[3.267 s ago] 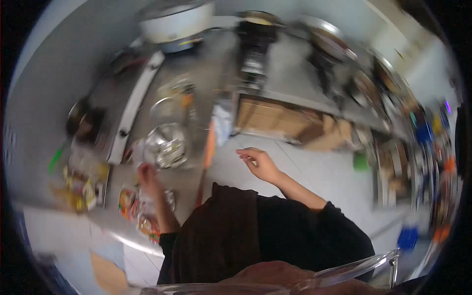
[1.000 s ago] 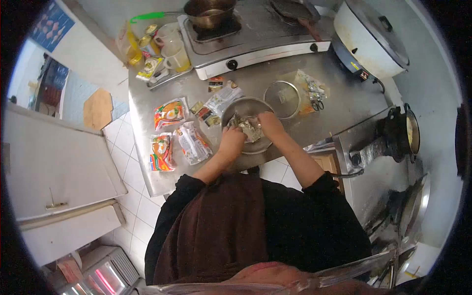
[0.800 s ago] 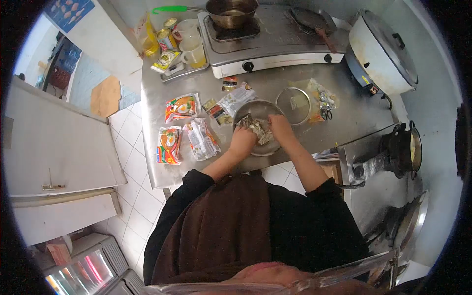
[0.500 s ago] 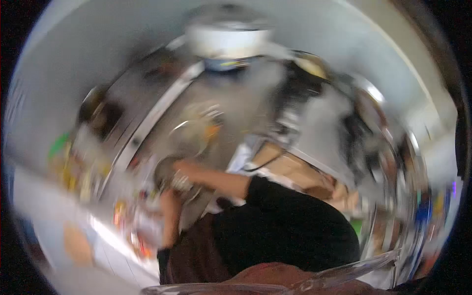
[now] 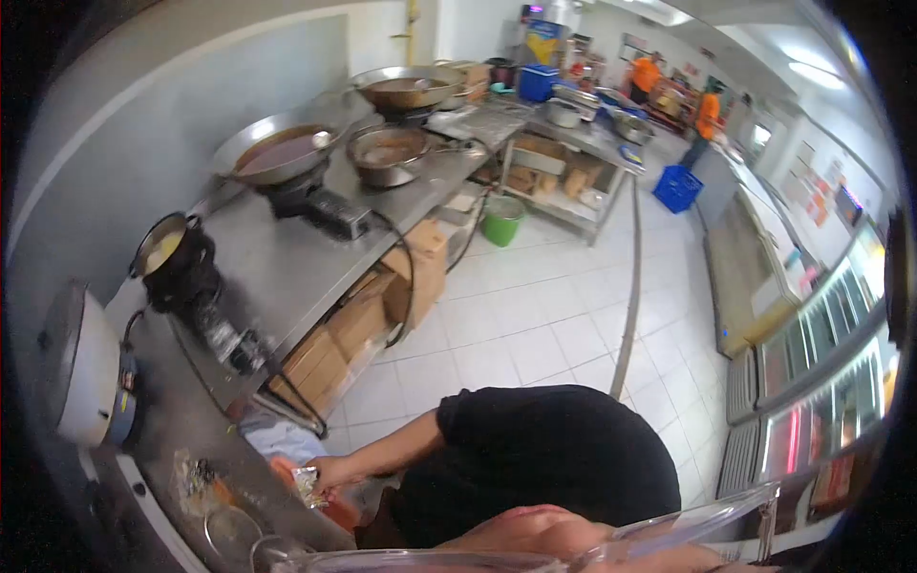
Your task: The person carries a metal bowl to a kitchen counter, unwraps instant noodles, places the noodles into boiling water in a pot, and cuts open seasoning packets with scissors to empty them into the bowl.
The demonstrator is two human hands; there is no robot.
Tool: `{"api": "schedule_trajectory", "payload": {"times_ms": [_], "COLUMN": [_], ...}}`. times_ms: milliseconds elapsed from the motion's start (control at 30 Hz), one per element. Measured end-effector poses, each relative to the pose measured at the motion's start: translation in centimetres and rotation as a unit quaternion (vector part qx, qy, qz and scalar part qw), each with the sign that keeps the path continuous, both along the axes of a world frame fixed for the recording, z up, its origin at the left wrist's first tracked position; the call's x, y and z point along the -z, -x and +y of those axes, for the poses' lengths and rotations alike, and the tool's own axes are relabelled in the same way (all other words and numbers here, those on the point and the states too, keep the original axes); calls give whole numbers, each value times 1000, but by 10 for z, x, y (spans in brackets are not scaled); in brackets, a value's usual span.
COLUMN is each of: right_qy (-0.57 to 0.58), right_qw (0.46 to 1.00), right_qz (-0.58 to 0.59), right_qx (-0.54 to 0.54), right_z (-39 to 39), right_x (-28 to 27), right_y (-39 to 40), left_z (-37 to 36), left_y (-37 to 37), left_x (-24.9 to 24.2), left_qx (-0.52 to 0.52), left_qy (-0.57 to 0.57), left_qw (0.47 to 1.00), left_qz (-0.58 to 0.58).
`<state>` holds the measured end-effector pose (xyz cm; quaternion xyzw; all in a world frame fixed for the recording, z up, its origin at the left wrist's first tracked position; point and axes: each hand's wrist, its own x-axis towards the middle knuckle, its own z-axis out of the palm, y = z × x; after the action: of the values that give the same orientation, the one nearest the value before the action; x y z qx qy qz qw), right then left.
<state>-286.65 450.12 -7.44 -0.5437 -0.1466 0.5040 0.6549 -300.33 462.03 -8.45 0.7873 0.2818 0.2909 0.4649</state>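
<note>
My right hand (image 5: 336,474) is closed around a crinkled silver foil-like item (image 5: 308,487) at the counter's near edge, low in the head view. What exactly the item is, I cannot tell. An orange-red surface (image 5: 340,512) shows just below that hand. Left of it on the steel counter (image 5: 181,420) lie a clear plastic bag with dark bits (image 5: 199,477) and a round, clear-looking rim (image 5: 232,531). My left hand is out of sight.
Burners along the wall carry a wok of brown liquid (image 5: 282,153), another wok (image 5: 406,88) and a small pot (image 5: 162,246). Cardboard boxes (image 5: 330,358) sit under the counter, near a green bucket (image 5: 501,222). Two people in orange (image 5: 707,116) stand far back by a blue crate (image 5: 678,189).
My view has swung from the counter toward the room on the right. Both hands were together over the counter; now only the right shows, holding the silver item.
</note>
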Motion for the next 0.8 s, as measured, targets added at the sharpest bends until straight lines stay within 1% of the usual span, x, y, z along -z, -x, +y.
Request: {"api": "schedule_trajectory", "payload": {"times_ms": [67, 133, 167, 267, 367, 433, 567, 800], "right_qy": [-20, -39, -18, -10, 10, 11, 40, 43], "right_qw": [998, 994, 995, 990, 992, 992, 991, 992], "right_qz": [24, 57, 51, 68, 22, 24, 13, 0], "right_qx": [52, 88, 88, 120, 124, 123, 125, 119], "right_z": [-38, -69, -76, -87, -87, -85, -87, -69], "right_x": [2, -9, -3, 13, 21, 22, -9, -1], "right_y": [-8, -11, -13, -10, -9, -6, 7, 12], "left_z": [-11, -22, -24, -31, -30, -28, -25, -13], "left_y": [-13, -22, -24, -25, -22, -16, -10, 5], "left_x": [-1, -5, -6, -8, -8, -8, -8, -8], "left_qx": [40, 72, 83, 105, 115, 116, 120, 112], "left_qy": [6, 12, 15, 19, 21, 23, 26, 37], "left_qw": [999, 997, 996, 994, 993, 993, 992, 992], "left_qz": [2, 8, 9, 15, 19, 24, 29, 35]}}
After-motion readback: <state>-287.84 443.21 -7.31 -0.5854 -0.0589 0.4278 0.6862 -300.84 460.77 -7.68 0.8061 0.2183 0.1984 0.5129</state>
